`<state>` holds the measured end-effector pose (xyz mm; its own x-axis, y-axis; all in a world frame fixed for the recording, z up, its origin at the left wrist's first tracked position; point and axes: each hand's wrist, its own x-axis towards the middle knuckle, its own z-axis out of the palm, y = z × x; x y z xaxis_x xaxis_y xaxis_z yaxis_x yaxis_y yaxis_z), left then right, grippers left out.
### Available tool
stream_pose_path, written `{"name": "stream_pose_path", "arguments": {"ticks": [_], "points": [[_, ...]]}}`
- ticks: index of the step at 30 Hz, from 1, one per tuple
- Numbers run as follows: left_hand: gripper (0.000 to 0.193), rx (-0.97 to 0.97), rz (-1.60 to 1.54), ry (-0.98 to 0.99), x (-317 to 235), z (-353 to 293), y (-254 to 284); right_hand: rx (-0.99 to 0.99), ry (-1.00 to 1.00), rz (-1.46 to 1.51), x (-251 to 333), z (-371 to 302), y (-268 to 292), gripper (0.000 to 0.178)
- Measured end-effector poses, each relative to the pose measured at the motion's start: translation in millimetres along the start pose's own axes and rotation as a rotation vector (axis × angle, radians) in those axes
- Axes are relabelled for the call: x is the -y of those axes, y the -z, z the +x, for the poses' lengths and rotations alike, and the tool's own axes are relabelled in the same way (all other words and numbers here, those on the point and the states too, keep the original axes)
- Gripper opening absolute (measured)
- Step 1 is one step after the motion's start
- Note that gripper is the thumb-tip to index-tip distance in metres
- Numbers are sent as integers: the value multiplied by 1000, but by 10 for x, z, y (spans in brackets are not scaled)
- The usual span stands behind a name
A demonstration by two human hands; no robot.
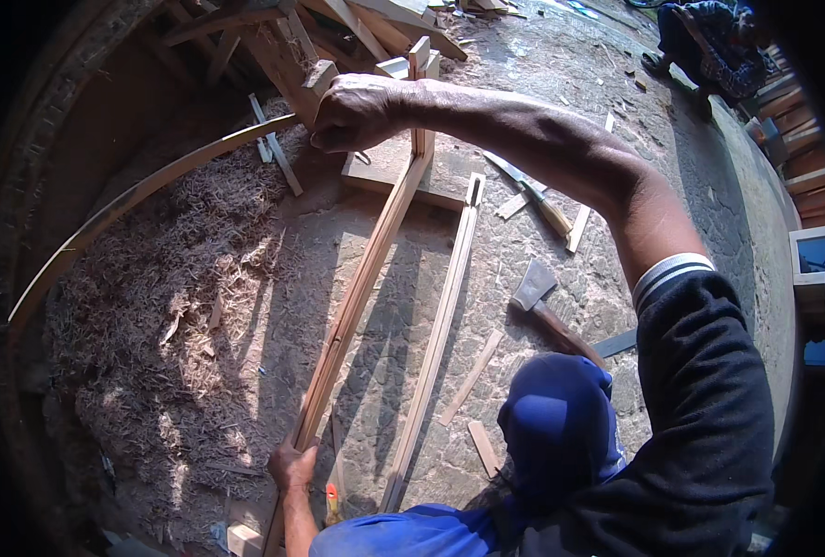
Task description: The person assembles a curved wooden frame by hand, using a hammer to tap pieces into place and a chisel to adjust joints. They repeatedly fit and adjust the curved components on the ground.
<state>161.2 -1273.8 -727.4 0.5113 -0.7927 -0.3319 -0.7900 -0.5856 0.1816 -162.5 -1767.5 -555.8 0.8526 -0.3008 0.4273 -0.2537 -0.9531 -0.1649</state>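
The long wooden strip [361,278] lies slanted on the stone floor [561,84], thin and light, stiff yet easy to bend or snap, so it is best held near both ends. The left hand [292,464] is curled around its near end. The right hand [355,111] is closed in a fist at the far end, maybe pinching something small; I cannot tell what. A second strip [435,343] lies beside it, with a hatchet [547,306] near and wood shavings [162,306] piled left. A blue cloth [556,422] hides the floor below.
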Motion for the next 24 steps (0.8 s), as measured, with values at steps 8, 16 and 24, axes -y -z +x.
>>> {"name": "stream_pose_path", "arguments": {"ticks": [8,16,24], "points": [[45,-22,20,-28,51,11,-35,26,-12,-31,-321,-245,128,32],[46,-12,-8,-11,-25,59,-15,317,153,223,1201,-987,-1022,42],[49,-22,-7,-40,-34,51,-15,502,273,329,2284,-1822,-1906,65]]}}
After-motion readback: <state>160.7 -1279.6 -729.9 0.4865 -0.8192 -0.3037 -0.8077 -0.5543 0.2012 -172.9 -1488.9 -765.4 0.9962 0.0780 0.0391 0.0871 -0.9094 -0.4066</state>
